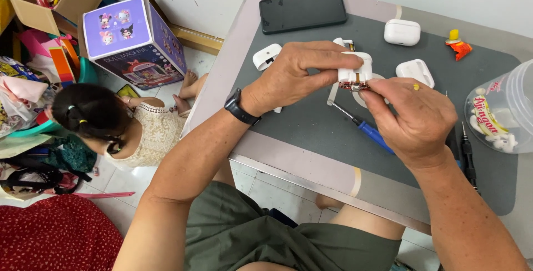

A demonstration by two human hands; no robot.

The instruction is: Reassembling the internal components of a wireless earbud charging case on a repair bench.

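The tabletop (311, 162) runs slantwise, its near edge passing just below both wrists, with bare floor tiles beyond that edge. A dark grey mat (311, 121) covers most of it, leaving a pale strip along the near and left edges. On the floor to the left, well clear of the tabletop, a person (111, 124) sits beside a purple toy box (133, 40).

A clear plastic tub (502, 110) crowds the mat's right edge, and a black phone (302, 10) lies at its far left corner. Open mat lies under the left forearm and in front of the hands.

The left hand (297, 74) grasps a small white earbud case (355, 66) from above, thumb and fingers pinched on it, held above the middle of the mat. The right hand (413, 118) is closed on the case's underside, fingertips at an exposed copper-coloured part.

A blue-handled screwdriver (369, 129) lies on the mat directly beneath the hands, its handle partly under the right hand. Two more white cases (402, 32) rest farther back, near the right hand, and a white lid piece (266, 55) lies just left of the left hand.
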